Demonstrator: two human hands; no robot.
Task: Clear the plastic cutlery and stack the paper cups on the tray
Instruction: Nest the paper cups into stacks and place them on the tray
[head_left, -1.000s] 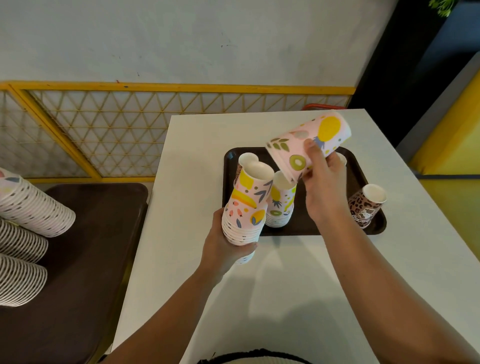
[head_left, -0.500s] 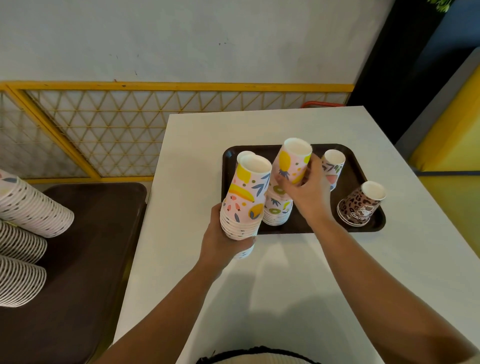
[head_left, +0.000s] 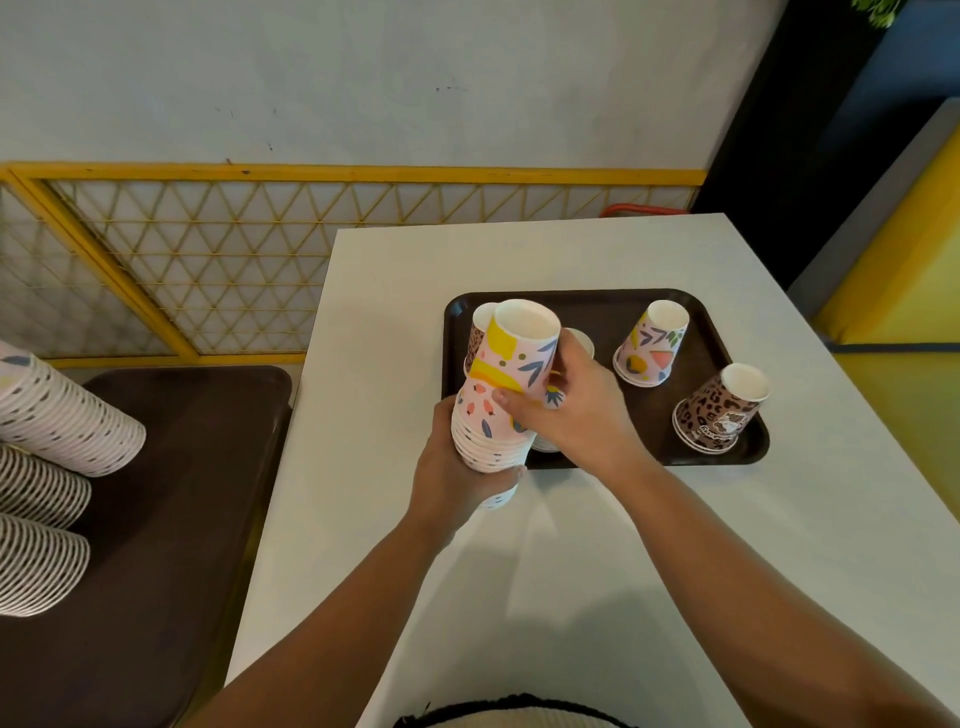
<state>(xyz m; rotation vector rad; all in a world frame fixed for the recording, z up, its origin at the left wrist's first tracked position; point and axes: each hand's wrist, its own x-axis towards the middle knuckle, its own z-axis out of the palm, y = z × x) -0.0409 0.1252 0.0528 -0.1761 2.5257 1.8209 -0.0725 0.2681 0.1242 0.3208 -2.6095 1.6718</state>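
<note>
Because paper cups are light and squash easily, I grip the stack (head_left: 491, 415) low with my left hand (head_left: 457, 478); my right hand (head_left: 563, 410) pinches its top cup gently by the tray's (head_left: 597, 297) left edge.

One dark tray (head_left: 582, 301) on the white bench (head_left: 571, 571), toward its far side. Cups, all upside down: one nested stack of patterned cups (head_left: 498, 405) over the tray's near left corner, layers too tight to count; one single patterned cup (head_left: 652, 351) toward the far right; one leopard-print pair or short stack (head_left: 719, 410) at the near right corner; at least two more part hidden behind the held stack. Two hands; three long cup stacks (head_left: 52, 415) lying off the bench's left edge.
</note>
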